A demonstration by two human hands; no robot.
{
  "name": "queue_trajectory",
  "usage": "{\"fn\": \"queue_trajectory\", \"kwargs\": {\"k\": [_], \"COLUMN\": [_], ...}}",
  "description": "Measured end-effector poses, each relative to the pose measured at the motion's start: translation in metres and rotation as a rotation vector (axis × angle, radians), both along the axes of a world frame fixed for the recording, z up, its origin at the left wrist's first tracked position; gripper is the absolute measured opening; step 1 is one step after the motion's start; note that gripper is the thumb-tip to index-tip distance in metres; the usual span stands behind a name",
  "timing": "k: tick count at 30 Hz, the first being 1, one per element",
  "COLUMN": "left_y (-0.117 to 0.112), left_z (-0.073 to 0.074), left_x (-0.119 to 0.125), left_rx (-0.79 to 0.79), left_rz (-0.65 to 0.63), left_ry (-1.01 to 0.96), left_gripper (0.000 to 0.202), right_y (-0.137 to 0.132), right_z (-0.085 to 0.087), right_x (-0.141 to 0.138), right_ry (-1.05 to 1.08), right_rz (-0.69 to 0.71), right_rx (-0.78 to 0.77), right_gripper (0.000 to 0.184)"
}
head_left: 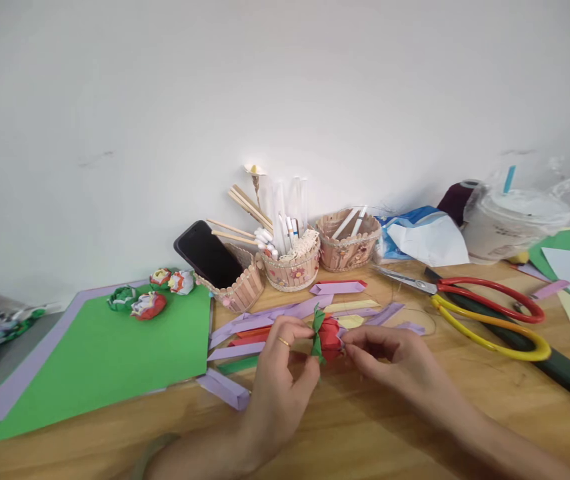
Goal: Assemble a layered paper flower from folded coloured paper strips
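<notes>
Both hands are pinching 1 red paper flower [331, 339] with green leaves just above the desk [365, 427]: left hand [285, 373] gripping its left side, right hand [389, 357] nipping its right end. Purple paper strips [265, 320] are lying behind, scissors [485, 307] sitting to the right.

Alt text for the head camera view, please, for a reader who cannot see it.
Both hands, left hand and right hand, pinch a small red and green paper flower above a wooden table. Purple paper strips lie behind it, a green paper sheet to the left, and red and yellow scissors to the right.
</notes>
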State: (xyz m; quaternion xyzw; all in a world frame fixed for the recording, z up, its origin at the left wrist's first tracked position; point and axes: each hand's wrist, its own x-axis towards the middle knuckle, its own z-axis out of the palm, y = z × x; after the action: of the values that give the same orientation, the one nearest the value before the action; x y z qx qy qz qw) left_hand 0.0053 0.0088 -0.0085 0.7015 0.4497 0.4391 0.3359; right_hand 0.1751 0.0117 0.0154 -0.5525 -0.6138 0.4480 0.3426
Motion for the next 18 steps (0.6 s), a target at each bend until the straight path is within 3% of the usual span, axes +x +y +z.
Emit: {"fn": "queue_trajectory", "kwargs": {"k": [9, 14, 18], "left_y": [-0.0042, -0.0027, -0.0041], "left_z": [0.0007, -0.0040, -0.0059], "left_x": [-0.0014, -0.0014, -0.0006], "left_rx": [0.277, 0.243, 0.097], "left_rz": [0.032, 0.065, 0.050], "left_ry": [0.229, 0.199, 0.126], "left_gripper": [0.026, 0.025, 0.019], "right_y": [-0.0057, -0.0086, -0.0084], "right_z": [-0.0063, -0.0051, -0.0025], "right_x": [-0.0029, -0.0030, -0.0021], "right_ry": [-0.135, -0.111, -0.060], "right_rz": [-0.051, -0.031, -0.028], "right_rx": [0.166, 0.203, 0.153], "right_gripper": [0.019, 0.016, 0.017]}}
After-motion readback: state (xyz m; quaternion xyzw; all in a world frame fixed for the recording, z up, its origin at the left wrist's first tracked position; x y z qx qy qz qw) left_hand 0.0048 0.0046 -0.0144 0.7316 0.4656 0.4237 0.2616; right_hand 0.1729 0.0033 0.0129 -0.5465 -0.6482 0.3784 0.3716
